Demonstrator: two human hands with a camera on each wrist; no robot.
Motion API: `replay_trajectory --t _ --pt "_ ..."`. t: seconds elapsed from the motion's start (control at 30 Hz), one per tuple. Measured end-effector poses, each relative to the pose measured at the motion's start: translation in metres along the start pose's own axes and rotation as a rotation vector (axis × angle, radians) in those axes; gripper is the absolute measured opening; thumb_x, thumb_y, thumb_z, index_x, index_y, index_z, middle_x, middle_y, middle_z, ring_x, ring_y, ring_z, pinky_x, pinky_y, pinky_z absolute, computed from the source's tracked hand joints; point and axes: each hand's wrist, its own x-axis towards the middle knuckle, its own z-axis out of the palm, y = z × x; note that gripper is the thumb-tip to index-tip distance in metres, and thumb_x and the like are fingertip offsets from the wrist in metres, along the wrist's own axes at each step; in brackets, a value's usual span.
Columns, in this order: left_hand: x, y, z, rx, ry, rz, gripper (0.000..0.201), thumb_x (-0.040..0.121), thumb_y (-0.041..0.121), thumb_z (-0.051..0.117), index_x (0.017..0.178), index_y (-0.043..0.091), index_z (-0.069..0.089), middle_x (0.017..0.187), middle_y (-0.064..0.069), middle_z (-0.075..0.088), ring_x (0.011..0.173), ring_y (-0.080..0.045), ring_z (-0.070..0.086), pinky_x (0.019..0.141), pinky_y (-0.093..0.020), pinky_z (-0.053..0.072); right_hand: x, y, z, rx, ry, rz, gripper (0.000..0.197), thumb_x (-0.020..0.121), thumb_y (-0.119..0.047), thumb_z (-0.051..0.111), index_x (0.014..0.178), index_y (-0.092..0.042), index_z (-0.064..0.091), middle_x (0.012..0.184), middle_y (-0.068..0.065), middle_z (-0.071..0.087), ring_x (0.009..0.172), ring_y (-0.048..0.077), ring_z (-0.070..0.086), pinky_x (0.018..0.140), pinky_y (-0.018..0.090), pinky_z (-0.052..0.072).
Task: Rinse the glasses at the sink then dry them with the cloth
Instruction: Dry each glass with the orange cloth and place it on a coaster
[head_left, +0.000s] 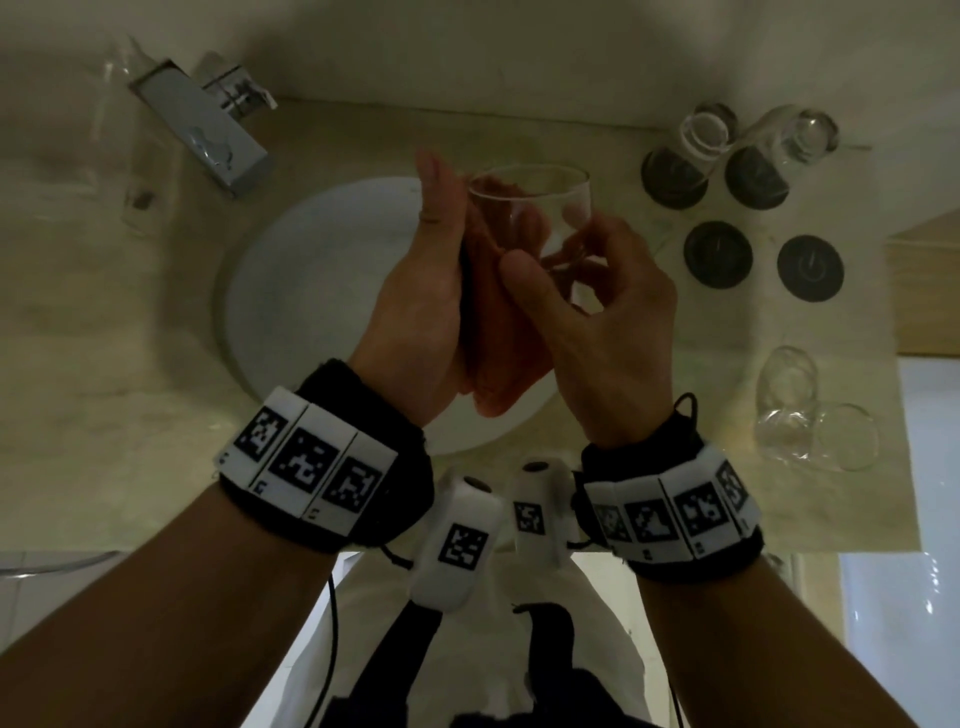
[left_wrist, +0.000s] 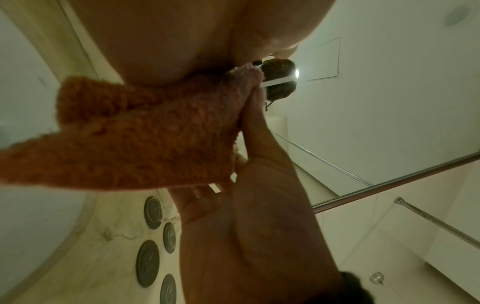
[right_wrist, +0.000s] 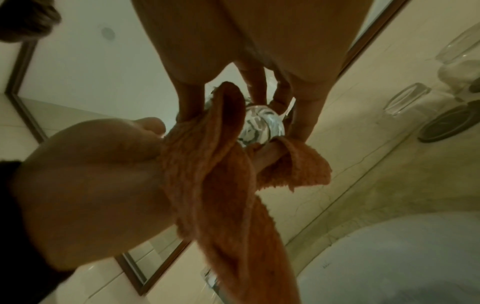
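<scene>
Over the white sink (head_left: 311, 291), my right hand (head_left: 571, 249) grips a clear glass (head_left: 530, 202) near its base with thumb and fingertips, rim tilted away from me. My left hand (head_left: 441, 244) holds an orange cloth (head_left: 498, 338) against the side of the glass, thumb pointing up. In the right wrist view the thick bottom of the glass (right_wrist: 262, 125) shows between the fingers, with the cloth (right_wrist: 221, 164) wrapped round its side and hanging down. The left wrist view shows the cloth (left_wrist: 135, 135) bunched under my palm, next to the right hand (left_wrist: 259, 205).
A chrome tap (head_left: 208, 135) stands at the back left with a clear glass (head_left: 124, 145) beside it. At the back right two glasses (head_left: 696, 140) (head_left: 795, 140) sit on dark coasters, with two bare coasters (head_left: 718, 254) (head_left: 810, 267) in front. More glasses (head_left: 810, 410) lie at the right counter edge.
</scene>
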Motion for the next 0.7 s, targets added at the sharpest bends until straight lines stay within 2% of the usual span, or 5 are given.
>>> replay_trajectory --t 0.17,0.27,0.47,0.6,0.7 --pt "-0.003 0.005 0.003 -0.024 -0.065 -0.006 0.087 0.095 0.063 0.003 0.124 0.004 0.06 0.132 -0.033 0.057 0.123 -0.045 0.059 0.105 -0.06 0.046 -0.002 0.001 -0.011 0.344 -0.059 0.066 0.052 0.075 -0.037 0.078 0.115 -0.01 0.061 0.109 0.009 0.073 0.101 0.022 0.072 0.085 0.035 0.059" --pt "-0.001 0.008 0.003 -0.039 -0.082 -0.008 0.087 0.095 0.063 0.003 0.121 0.002 0.059 0.133 -0.04 0.052 0.123 -0.051 0.055 0.105 -0.064 0.043 -0.003 0.003 -0.012 0.472 -0.041 0.131 0.047 0.076 -0.032 0.077 0.113 -0.009 0.056 0.104 0.015 0.074 0.094 0.025 0.073 0.078 0.034 0.057" --pt "0.004 0.007 -0.001 0.066 0.085 0.004 0.074 0.096 0.064 0.017 0.12 0.011 0.062 0.122 -0.017 0.068 0.115 -0.034 0.067 0.095 -0.058 0.053 -0.002 0.001 -0.01 0.4 0.011 0.098 0.024 0.097 -0.027 0.057 0.111 -0.01 0.067 0.094 -0.002 0.07 0.084 0.007 0.067 0.071 0.024 0.053" --pt "-0.001 0.008 0.007 0.012 0.045 0.009 0.075 0.092 0.065 0.02 0.114 0.008 0.065 0.128 -0.029 0.06 0.124 -0.049 0.056 0.101 -0.066 0.046 -0.004 -0.003 -0.016 0.379 -0.046 0.077 0.027 0.101 -0.018 0.054 0.116 0.0 0.068 0.078 -0.014 0.067 0.072 0.001 0.064 0.064 0.017 0.05" --pt "-0.004 0.009 0.007 0.003 0.056 -0.004 0.076 0.09 0.066 0.021 0.112 0.009 0.066 0.131 -0.035 0.056 0.123 -0.051 0.056 0.1 -0.067 0.046 -0.006 -0.009 -0.018 0.302 -0.071 0.041 0.024 0.098 -0.023 0.059 0.113 -0.007 0.07 0.085 -0.01 0.071 0.08 0.008 0.069 0.07 0.027 0.055"
